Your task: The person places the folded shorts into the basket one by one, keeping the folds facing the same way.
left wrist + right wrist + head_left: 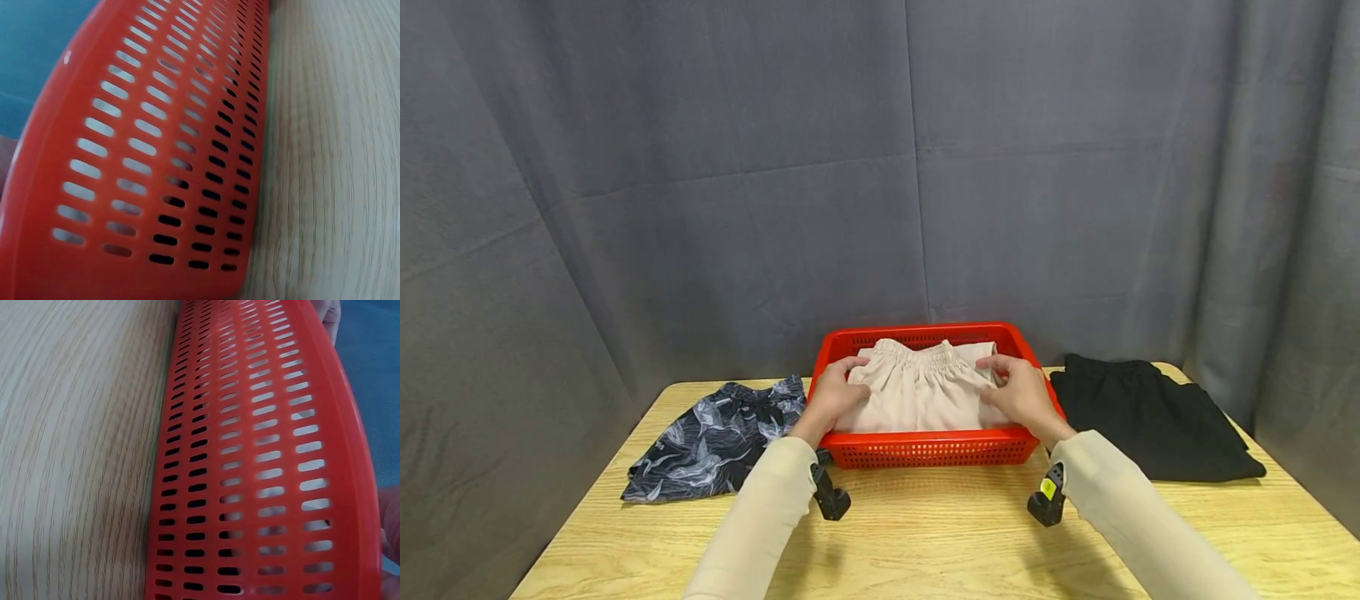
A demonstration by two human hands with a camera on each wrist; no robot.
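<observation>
Beige shorts (917, 392) in red basket (925, 448), L hand (833, 392) + R hand (1019, 392) resting on them

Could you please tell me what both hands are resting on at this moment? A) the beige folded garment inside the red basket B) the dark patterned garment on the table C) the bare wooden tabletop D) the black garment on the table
A: in the head view the left hand and right hand both lie on the beige folded garment inside the red basket.
</observation>
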